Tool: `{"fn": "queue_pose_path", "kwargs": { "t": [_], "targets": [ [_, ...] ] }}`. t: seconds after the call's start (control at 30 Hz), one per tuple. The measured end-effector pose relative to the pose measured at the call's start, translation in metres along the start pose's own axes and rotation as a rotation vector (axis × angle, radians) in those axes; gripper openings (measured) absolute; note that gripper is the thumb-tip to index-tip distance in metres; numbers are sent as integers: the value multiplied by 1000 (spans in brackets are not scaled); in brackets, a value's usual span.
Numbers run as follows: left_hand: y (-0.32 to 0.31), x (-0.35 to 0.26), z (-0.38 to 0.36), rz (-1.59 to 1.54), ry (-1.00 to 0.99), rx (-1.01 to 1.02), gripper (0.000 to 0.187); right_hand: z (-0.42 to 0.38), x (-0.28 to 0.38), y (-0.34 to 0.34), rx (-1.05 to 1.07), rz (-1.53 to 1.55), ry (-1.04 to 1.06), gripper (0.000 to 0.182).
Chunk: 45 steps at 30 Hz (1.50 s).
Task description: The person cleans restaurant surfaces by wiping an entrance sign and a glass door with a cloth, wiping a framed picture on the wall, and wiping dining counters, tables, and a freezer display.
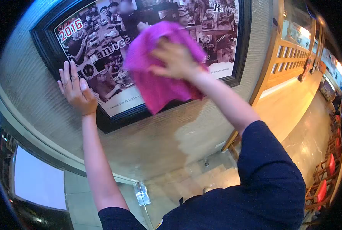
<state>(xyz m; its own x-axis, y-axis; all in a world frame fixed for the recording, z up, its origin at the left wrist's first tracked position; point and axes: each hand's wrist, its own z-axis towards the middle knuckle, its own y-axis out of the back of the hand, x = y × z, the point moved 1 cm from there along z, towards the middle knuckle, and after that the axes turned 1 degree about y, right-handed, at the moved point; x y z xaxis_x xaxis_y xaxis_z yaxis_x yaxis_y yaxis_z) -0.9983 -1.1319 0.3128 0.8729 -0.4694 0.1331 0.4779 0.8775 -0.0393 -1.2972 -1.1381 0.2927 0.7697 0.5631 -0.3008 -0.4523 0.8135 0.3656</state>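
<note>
While the left hand [77, 90] lies over the left side of the dark frame [56, 50], its fingers are extended, with slight gaps between them, and the thumb stands apart; it holds nothing. The right hand [175, 57] is spread on the magenta cloth [161, 92], its thumb set away from the fingers and its palm laid over the fabric rather than closed around it; motion blur hides whether the fingertips grip a fold. The cloth lies across the middle and right of the framed poster [102, 73], its lower edge hanging over the bottom side of the frame. Uncovered parts of the poster show dark-toned photographs, the number "2016" at upper left and the word "Ramen" at upper right. Both arms reach up from dark short sleeves [270, 161], the right one bent at the elbow. Around the frame runs a textured grey wall [148, 153]. At right, beyond the wooden post, a long wooden table [290, 111] extends beside the floor, with red-backed chairs [322, 191] farther out.
</note>
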Motion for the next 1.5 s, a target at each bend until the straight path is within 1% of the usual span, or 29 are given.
{"fn": "queue_pose_path", "kwargs": {
  "t": [0.03,0.07,0.1,0.13,0.17,0.2,0.23,0.3,0.37,0.47,0.5,0.53,0.6,0.63,0.7,0.77,0.8,0.9,0.93,0.97,1.13,1.2,1.23,1.27,1.3,1.33,1.4,1.47,1.5],
  "targets": [
    [0,0,0,5,5,3,51,-6,-23,21,139,-108,-183,58],
    [-1,1,0,10,4,-1,51,-18,-49,36,75,-242,-223,59],
    [-1,1,0,18,3,-6,51,-26,-76,54,114,-317,-274,60],
    [-1,0,0,25,0,-9,51,-33,-92,75,84,-356,-288,62],
    [-1,0,0,30,-3,-12,51,-52,-127,77,-106,-321,-317,61],
    [-1,-1,0,43,-1,-17,51,-61,-140,94,77,-602,-273,59],
    [-2,-2,1,55,3,-23,51,-64,-147,98,-113,-574,-139,56],
    [-4,-5,1,68,10,-36,51,-65,-154,91,-276,-559,-183,57],
    [-4,-6,1,68,8,-40,51,-72,-143,36,-714,28,-408,55],
    [-4,-7,-1,82,11,-19,50,-37,-43,-7,-508,218,-749,62],
    [-3,-7,0,93,8,-11,49,-23,-2,-17,-403,72,-634,64],
    [-3,-6,0,107,7,-10,49,-10,29,-29,-250,179,-581,64],
    [-2,-5,0,101,10,-2,49,9,90,-54,-255,974,-616,61],
    [-2,-5,-1,99,15,4,49,15,116,-64,-163,574,-727,61],
    [-4,1,-1,94,-6,-17,49,30,141,-103,-153,783,-483,59],
    [-6,12,-3,79,-48,-29,49,5,162,-165,-64,618,-117,58],
    [-5,11,-2,81,-50,-33,50,6,165,-158,-22,527,66,57],
    [-4,6,-2,63,-24,-30,51,-5,124,-119,189,752,-47,54],
    [-1,2,-1,48,-3,-14,52,-15,102,-105,105,638,-88,54],
    [0,1,-1,50,3,1,52,-27,81,-85,-93,385,-48,53],
    [-1,-3,-1,66,-19,-12,52,-98,-21,21,250,-116,-489,50],
    [-2,-4,-1,69,-27,-30,52,-135,-62,43,8,-100,-539,65],
    [-2,-5,-1,76,-31,-27,52,-150,-87,53,-106,-162,-473,65],
    [-1,-5,0,85,-32,-24,52,-155,-105,67,-121,-334,-461,64],
    [-2,-4,0,95,-33,-22,53,-152,-122,85,-162,-480,-345,61],
    [-3,-2,-1,102,-43,-22,53,-142,-144,99,-249,-413,-248,55],
    [-5,-5,-1,106,-38,-25,52,-109,-188,115,-298,-416,-152,49],
    [-7,-5,-2,100,-25,-35,52,-79,-210,121,-411,-318,-119,47],
    [-6,-6,-2,108,-18,-29,52,-68,-220,121,-456,-374,-94,48]
  ]
}}
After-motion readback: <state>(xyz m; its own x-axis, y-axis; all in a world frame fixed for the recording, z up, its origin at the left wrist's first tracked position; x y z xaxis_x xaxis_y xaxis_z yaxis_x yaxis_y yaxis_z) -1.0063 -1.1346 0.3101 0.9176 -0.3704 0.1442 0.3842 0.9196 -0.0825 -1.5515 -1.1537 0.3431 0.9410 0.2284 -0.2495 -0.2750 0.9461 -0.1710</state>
